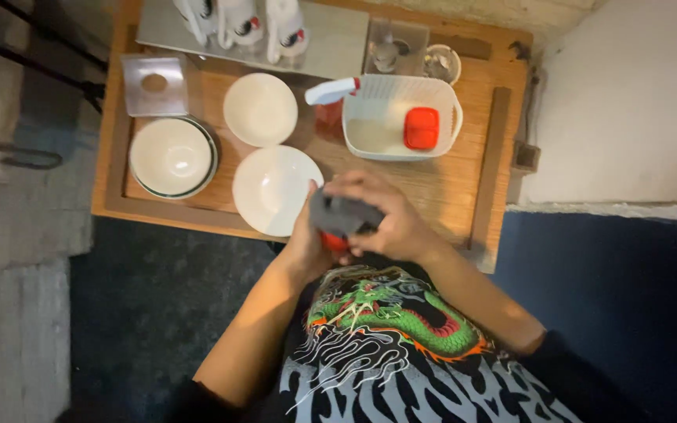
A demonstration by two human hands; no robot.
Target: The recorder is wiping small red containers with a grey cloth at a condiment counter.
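Both my hands meet just in front of the wooden tray table (448, 188). My left hand (305, 247) grips a small red object (334, 242), mostly hidden. My right hand (389, 215) presses a grey cloth (342, 214) over it. Three white bowls lie beyond: one (272, 188) right by my left hand, one (260, 108) behind it, one (172, 157) at the left with a green rim.
A white basket (401, 117) holds a red square box (421, 128). A spray bottle with a white head (332, 94) stands beside it. White cups (237, 23) stand on a grey mat (338, 43) at the back. A clear square lid (154, 84) is at left. Dark blue carpet (613, 290) surrounds me.
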